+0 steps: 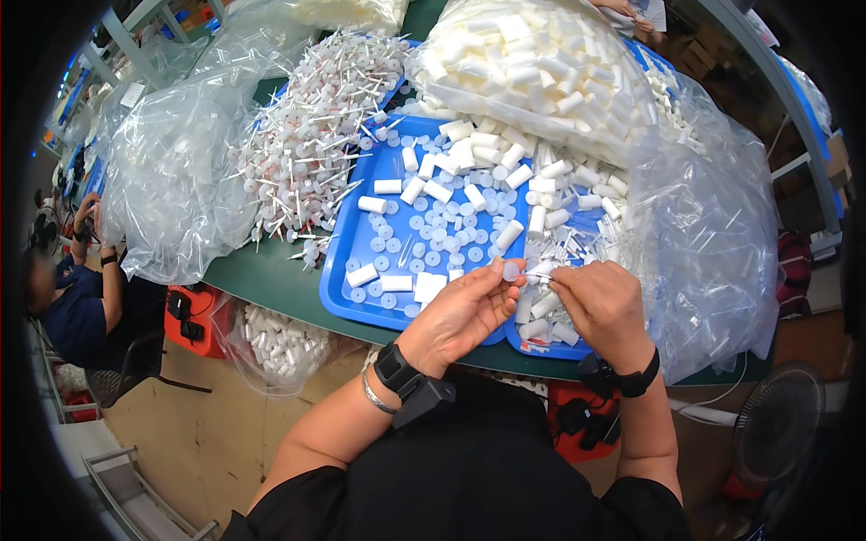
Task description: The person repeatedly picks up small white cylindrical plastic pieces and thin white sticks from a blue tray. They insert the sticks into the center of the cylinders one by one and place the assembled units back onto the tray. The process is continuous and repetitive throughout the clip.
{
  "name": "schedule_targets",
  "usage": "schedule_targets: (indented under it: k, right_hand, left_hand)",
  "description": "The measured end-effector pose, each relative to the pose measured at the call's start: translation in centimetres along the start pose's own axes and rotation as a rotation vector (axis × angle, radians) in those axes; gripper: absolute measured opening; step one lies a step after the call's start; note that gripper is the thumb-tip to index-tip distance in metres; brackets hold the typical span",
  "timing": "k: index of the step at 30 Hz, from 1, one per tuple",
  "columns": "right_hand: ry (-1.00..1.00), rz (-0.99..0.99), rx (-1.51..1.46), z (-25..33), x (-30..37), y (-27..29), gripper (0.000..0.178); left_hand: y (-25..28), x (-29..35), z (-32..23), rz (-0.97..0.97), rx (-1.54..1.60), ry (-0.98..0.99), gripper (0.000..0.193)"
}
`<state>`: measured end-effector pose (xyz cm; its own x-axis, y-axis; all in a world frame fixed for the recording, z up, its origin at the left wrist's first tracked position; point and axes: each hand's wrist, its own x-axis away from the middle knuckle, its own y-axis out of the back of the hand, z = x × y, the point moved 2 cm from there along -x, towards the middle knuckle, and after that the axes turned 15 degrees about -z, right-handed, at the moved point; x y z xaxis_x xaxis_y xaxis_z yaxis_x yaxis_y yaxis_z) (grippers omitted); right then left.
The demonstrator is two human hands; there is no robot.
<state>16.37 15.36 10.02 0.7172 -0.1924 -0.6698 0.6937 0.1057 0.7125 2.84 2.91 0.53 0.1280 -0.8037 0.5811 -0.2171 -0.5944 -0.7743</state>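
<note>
Black shirt below; left hand pinches a translucent disc, right hand a thin stick lying crosswise, pointing left.

A round fan is at right, a co-worker at left.

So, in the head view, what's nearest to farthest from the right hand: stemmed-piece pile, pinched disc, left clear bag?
1. Pinched disc: just left of the right hand.
2. Stemmed-piece pile: farther, upper left.
3. Left clear bag: farthest, beyond the pile.
</note>
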Motion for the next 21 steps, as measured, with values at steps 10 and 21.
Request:
schedule_targets:
  k: [10,21]
  right_hand:
    - [0.077,-0.001,0.081,0.35,0.34,0.01,0.015]
    - [0.124,0.012,0.064,0.53,0.82,0.03,0.018]
  left_hand:
    - [0.13,0.11,-0.07,-0.045,-0.066,-0.096,0.038]
    - [0.13,0.05,0.02,-0.057,-0.041,-0.1,0.034]
